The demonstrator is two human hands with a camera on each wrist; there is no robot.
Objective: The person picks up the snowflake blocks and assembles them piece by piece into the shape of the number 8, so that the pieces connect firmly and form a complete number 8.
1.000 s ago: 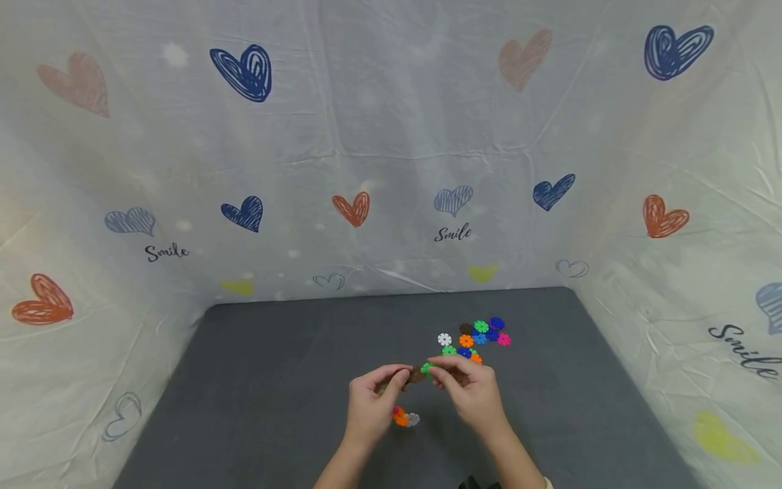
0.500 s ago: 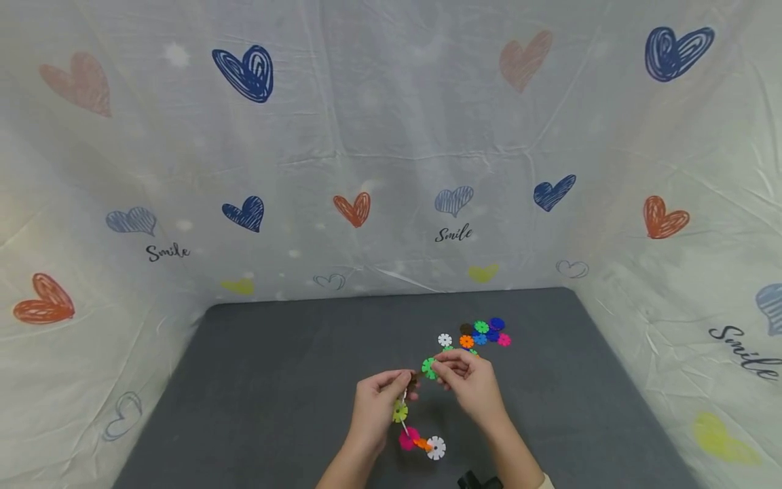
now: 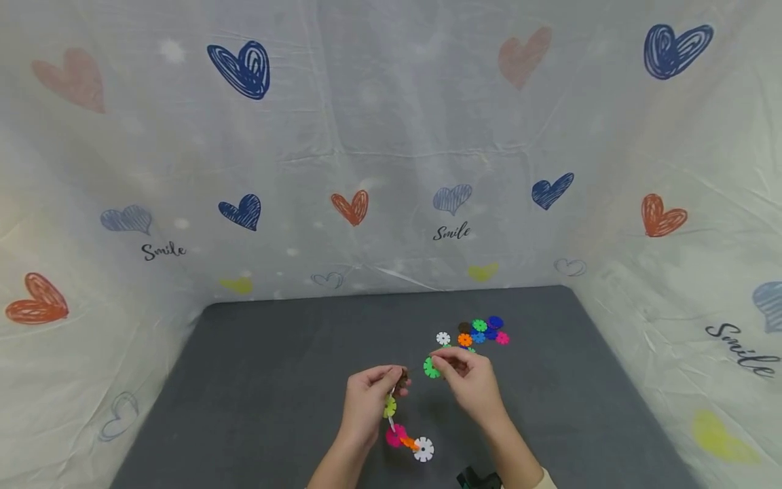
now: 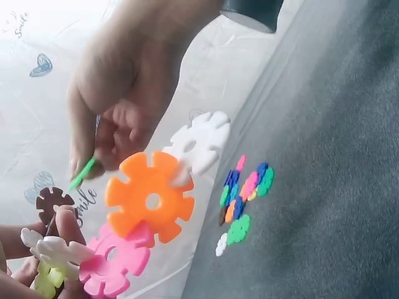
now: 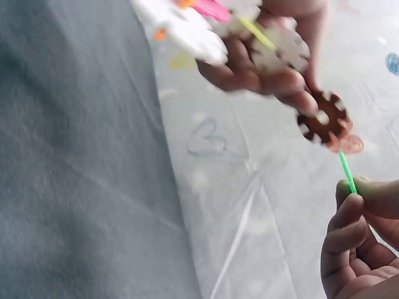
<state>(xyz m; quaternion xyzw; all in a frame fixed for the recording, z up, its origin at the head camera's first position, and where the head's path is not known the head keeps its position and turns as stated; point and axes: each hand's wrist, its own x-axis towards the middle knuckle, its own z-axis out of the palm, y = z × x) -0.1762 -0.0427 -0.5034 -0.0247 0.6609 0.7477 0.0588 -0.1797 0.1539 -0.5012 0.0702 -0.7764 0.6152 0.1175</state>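
Note:
My left hand point(image 3: 366, 401) pinches the upper end of a chain of interlocking notched plastic discs, at a brown disc point(image 4: 53, 202). Below the fingers hang a yellow disc point(image 3: 389, 407), a pink disc point(image 3: 396, 435), an orange disc point(image 4: 131, 193) and a white disc point(image 3: 423, 449), with more white ones between. My right hand point(image 3: 473, 384) pinches a green notched disc point(image 3: 431, 367) at its edge between thumb and fingertips. In the head view a small gap separates the green disc from the brown one. The left fingers partly cover the brown disc.
Beyond my right hand, a loose group of notched discs lies on the dark grey table point(image 3: 275, 373), among them a white disc point(image 3: 442, 338) and a pink disc point(image 3: 502, 338). A black object point(image 3: 479, 479) sits at the front edge of view. A heart-printed cloth point(image 3: 391, 136) surrounds the table.
The green disc has come away from the brown one with my right hand. My left hand has turned, so the chain now hangs into view below it, and has shifted slightly left.

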